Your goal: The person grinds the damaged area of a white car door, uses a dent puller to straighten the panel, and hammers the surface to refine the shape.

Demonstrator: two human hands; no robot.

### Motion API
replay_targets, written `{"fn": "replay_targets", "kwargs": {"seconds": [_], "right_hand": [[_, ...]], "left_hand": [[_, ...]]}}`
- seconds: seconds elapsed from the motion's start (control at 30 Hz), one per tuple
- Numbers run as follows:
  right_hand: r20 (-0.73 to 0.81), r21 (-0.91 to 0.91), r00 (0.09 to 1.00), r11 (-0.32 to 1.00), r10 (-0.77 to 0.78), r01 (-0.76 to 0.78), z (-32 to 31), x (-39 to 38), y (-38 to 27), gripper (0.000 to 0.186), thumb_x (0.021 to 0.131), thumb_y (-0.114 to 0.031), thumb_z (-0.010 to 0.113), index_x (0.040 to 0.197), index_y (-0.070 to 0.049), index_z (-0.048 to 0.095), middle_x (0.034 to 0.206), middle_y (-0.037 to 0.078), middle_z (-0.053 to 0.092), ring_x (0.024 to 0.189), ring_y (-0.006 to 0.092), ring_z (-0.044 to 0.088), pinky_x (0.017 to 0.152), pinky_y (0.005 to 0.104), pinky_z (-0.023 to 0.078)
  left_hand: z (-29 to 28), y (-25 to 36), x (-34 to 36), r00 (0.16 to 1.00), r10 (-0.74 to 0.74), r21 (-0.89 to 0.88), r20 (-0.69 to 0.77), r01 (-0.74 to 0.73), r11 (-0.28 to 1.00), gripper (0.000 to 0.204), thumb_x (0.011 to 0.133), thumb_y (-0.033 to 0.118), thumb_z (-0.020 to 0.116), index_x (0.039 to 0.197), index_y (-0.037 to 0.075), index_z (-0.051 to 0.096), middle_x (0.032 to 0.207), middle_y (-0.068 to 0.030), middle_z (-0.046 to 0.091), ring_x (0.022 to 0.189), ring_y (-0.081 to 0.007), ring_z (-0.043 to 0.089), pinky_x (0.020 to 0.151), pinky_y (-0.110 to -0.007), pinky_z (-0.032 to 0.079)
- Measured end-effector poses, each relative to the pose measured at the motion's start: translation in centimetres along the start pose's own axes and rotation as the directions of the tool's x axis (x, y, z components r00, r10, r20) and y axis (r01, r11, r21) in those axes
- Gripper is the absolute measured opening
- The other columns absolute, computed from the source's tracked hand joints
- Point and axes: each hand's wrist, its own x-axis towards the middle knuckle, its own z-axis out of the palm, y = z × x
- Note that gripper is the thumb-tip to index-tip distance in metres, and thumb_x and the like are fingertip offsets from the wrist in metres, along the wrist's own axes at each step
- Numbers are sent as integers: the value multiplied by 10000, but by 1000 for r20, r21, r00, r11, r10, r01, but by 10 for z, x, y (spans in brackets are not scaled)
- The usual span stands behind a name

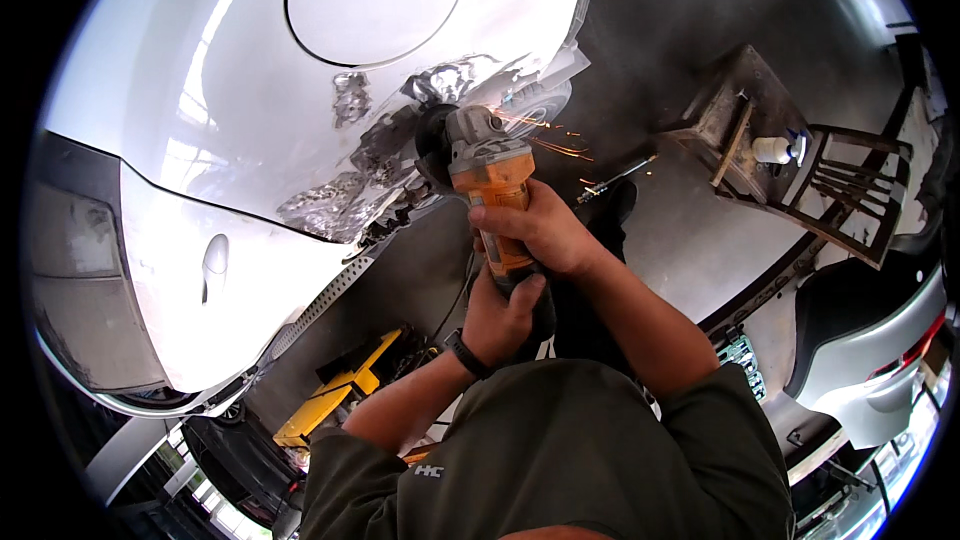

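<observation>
Our left hand and right hand clasp an orange-and-grey angle grinder mid-frame, its round black disc seemingly touching the white car panel, upper left.

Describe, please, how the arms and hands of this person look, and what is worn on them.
Both the left hand and the right hand are bare, without gloves. A dark wristband, perhaps a watch, circles the left wrist; nothing shows on the right one. The short sleeves are dark olive, like the shirt, which bears a small pale marking.
</observation>
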Motion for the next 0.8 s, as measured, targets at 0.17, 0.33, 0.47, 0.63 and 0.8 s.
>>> {"fn": "replay_targets", "kwargs": {"seconds": [0.17, 0.33, 0.47, 0.63, 0.8], "right_hand": [[-77, 58, 997, 998, -20, 24, -3, 5, 1, 275, 929, -202, 737, 1085, 1, 636, 897, 67, 678, 806, 173, 678, 740, 330, 559], [-61, 33, 998, 999, -2, 4, -8, 5, 1, 270, 925, -184, 741, 1090, 6, 644, 923, 68, 686, 817, 170, 677, 760, 333, 561], [-145, -62, 987, 997, -64, 55, -4, 4, -1, 358, 902, -173, 772, 1172, 14, 629, 960, 54, 692, 856, 141, 669, 794, 323, 556], [-207, -152, 969, 983, -135, 105, 1, 7, -6, 382, 884, -188, 795, 1171, 9, 638, 971, 41, 691, 857, 119, 651, 782, 302, 547], [-294, -284, 953, 959, -77, -10, 4, 9, -6, 369, 883, -195, 793, 1159, 2, 647, 973, 36, 689, 853, 106, 640, 768, 293, 543]], "left_hand": [[-6, -4, 7, 996, -66, -100, 61, 72, 992, 476, 941, 187, 631, 1336, -45, 504, 1226, -140, 651, 1151, -249, 625, 1016, -357, 464], [0, -6, 14, 997, -26, -72, 72, 31, 997, 449, 942, 192, 640, 1307, -42, 526, 1202, -135, 663, 1130, -235, 636, 1000, -358, 473], [-1, -6, 17, 993, -43, -104, 113, 55, 993, 398, 953, 209, 631, 1257, -39, 562, 1182, -122, 672, 1108, -224, 642, 980, -355, 485], [-9, -11, 26, 987, -55, -130, 149, 74, 989, 352, 967, 205, 610, 1228, -29, 576, 1181, -106, 672, 1095, -209, 637, 969, -345, 486], [-9, -22, 32, 984, -27, -225, 176, 67, 972, 357, 977, 225, 595, 1235, -20, 569, 1169, -97, 669, 1083, -191, 631, 966, -336, 483]]}}
